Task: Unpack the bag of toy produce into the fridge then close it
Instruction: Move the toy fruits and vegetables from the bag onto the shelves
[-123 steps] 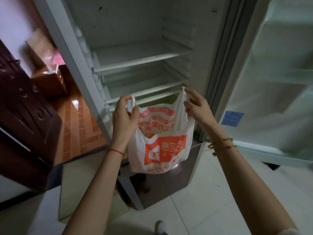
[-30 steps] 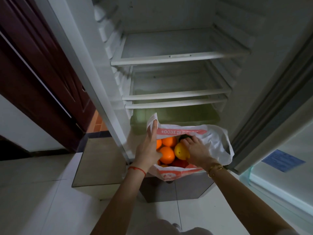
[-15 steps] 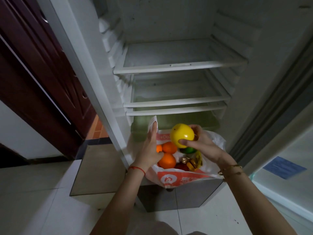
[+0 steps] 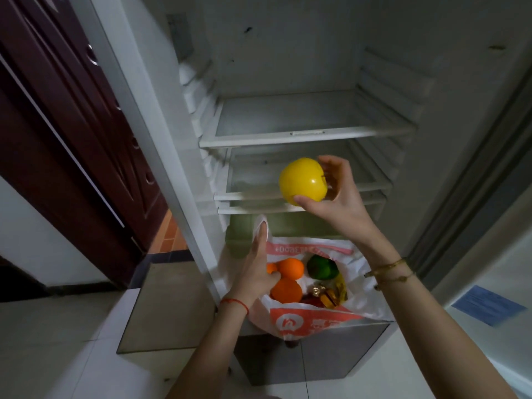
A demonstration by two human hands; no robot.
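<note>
Yellow toy fruit (image 4: 302, 180) gripped in right hand (image 4: 336, 197) before fridge shelf (image 4: 302, 136), left hand (image 4: 256, 272) pinching bag (image 4: 299, 322) handle

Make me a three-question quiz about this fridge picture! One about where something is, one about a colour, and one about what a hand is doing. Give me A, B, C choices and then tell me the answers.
1. Where is the plastic bag?
A. On the top shelf
B. At the bottom of the open fridge
C. On the floor tiles

2. What colour is the toy fruit held up by the right hand?
A. Yellow
B. Purple
C. Blue

3. What is the left hand doing?
A. Closing the fridge door
B. Hanging by the person's side
C. Holding the bag's edge

Answers:
1 B, the bag sits below the shelves.
2 A, the round fruit is bright yellow.
3 C, its fingers lie along the bag's rim by the oranges.
</note>
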